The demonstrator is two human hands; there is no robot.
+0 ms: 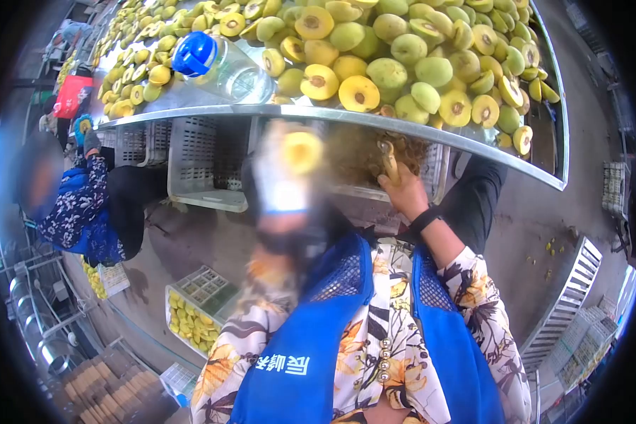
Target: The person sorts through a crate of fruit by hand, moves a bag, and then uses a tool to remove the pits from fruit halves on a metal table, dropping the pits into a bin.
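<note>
My left hand (279, 180), in a white glove and blurred by motion, holds a halved yellow fruit (301, 152) with its cut face up, just below the metal table's rim (403, 127). My right hand (406, 194) is bare with a black wristband. It grips a small tan-handled tool (389, 161), and the tool's tip is hidden against the blur under the rim. The two hands are about a hand's width apart. On the table lies a heap of halved yellow-green fruit (403, 63).
A clear plastic bottle with a blue cap (215, 65) lies on the table near the rim. Grey crates (198, 162) stand under the table. A co-worker's floral sleeve (78, 212) is at left. A crate of fruit halves (191, 321) sits on the floor.
</note>
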